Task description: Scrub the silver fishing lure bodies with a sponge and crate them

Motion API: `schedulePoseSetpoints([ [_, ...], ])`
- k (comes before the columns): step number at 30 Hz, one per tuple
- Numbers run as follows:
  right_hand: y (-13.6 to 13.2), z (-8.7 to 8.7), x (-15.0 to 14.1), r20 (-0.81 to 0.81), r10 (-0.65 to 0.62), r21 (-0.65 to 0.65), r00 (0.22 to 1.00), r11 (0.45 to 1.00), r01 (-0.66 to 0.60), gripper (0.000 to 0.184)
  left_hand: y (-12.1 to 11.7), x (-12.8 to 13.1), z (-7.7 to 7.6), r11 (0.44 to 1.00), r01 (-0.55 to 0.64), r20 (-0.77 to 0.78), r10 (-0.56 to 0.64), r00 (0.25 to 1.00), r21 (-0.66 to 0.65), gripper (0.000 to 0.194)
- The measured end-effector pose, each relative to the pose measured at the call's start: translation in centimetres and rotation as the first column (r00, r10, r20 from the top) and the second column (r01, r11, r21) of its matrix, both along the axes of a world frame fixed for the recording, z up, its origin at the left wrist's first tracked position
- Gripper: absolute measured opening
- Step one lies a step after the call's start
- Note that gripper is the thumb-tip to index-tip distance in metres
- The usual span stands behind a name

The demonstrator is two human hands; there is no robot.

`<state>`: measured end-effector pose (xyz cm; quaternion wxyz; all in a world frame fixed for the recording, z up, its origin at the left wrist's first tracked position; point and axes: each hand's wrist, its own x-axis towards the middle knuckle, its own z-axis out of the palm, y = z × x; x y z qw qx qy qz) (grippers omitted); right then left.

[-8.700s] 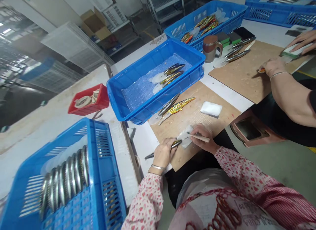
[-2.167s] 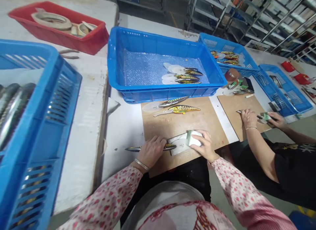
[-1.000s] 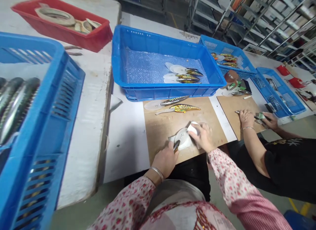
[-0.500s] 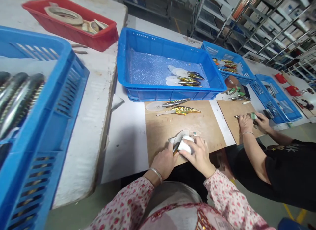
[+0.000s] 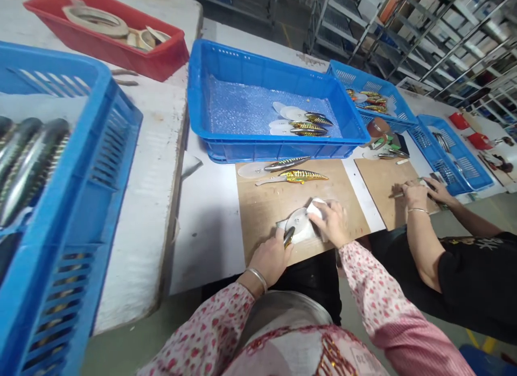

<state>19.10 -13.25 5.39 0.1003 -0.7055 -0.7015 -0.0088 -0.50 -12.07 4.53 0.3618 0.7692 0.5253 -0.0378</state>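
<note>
The left hand (image 5: pixel 269 257) is closed around the body of a fishing lure (image 5: pixel 288 237), with most of that body hidden under the fingers. The lure's pale, rounded lip (image 5: pixel 298 220) points far and right from the fingers, lying over a white sheet (image 5: pixel 307 235) on the near part of a brown board (image 5: pixel 341 201). The right hand (image 5: pixel 333 225) has its thumb and fingers pinched on a small white block (image 5: pixel 316 207), held at the right edge of the lip.

What has just changed is the block's place: half a second ago it covered the near part of the lip, right beside the left fingers; now it is out at the far right edge, and the lip with its little metal ring shows again. The left hand has hardly shifted. This looks like one stroke among several, the left hand steadying the lure while the right works the block over the lip, so the work on this piece seems to be under way rather than finished.

A dark lure (image 5: pixel 286 164) and a gold lure (image 5: pixel 305 176) lie unmoved at the board's far edge, just near of the blue tray (image 5: pixel 283 146).
</note>
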Motion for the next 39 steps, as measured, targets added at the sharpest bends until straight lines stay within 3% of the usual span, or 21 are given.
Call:
schedulePoseSetpoints([
  [5,-0.8,0.4,-0.7,-0.06,0.165,-0.037,0.984,0.985,-0.167,0.04,0.0,0.0,-0.4,1.0,0.011,0.031,-0.011,0.999,-0.011,0.028],
  [10,0.1,-0.3,0.1,-0.02,-0.006,0.035,1.0,0.999,0.006,0.041,0.2,-0.1,-0.9,1.0,-0.005,0.032,0.006,0.999,-0.016,0.027],
  [16,-0.8,-0.1,-0.5,-0.091,0.185,-0.005,0.978,0.982,-0.186,0.039,0.4,-0.4,-1.1,0.998,0.024,0.091,-0.019,0.996,-0.054,0.024],
  [21,0.0,-0.1,0.5,-0.017,0.038,0.023,0.999,0.999,-0.038,0.042,0.5,-0.3,-0.7,0.997,0.012,0.058,-0.008,0.998,-0.071,0.025],
  [26,-0.6,0.4,-0.3,-0.096,0.203,-0.026,0.974,0.978,-0.206,0.04,0.5,-0.3,-1.2,0.997,0.02,0.088,-0.013,0.996,-0.079,0.025],
  [30,0.0,0.7,-0.2,-0.068,0.07,-0.012,0.995,0.997,-0.071,0.04,0.5,-0.4,-1.0,0.998,0.005,0.055,-0.001,0.998,-0.065,0.026],
  [35,-0.3,1.0,-0.6,-0.122,0.21,-0.047,0.97,0.975,-0.217,0.042,0.4,-0.2,-0.4,0.996,0.023,0.046,-0.019,0.999,-0.084,0.024],
  [39,0.8,0.5,0.5,-0.06,0.065,-0.057,0.996,0.996,-0.069,0.04,0.2,0.1,-0.1,0.999,0.002,-0.018,-0.003,1.0,-0.053,0.026],
])
